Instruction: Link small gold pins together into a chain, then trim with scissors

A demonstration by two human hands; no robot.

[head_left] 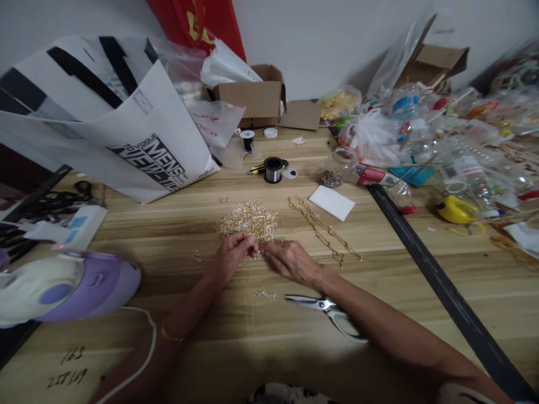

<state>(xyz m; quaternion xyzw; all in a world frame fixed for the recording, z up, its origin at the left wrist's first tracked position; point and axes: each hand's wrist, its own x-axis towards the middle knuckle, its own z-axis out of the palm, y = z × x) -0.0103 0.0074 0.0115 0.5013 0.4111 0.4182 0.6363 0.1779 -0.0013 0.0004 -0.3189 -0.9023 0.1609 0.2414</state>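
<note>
My left hand [234, 252] is closed in a pinch at the near edge of a heap of small gold and silver beads [248, 217]. A thin beaded strand [202, 258] shows on its left side, and pale bits hang below its fingertips. Fingertips almost meeting it, my right hand [297, 262] is also pinched; whatever it grips is too small to make out. Nearer to me lie a little pile of silver beads [265, 295] and a pair of scissors [324, 306], partly under my right forearm. Two gold chains [322, 230] lie to the right.
Beyond the heap stand a wire spool [273, 170] and a black thread spool [247, 141]. A jar of beads [339, 167] and a white card [332, 202] are right. A large paper bag [138, 140] and a purple-white appliance [88, 286] occupy the left; plastic bottles [467, 163] crowd the right.
</note>
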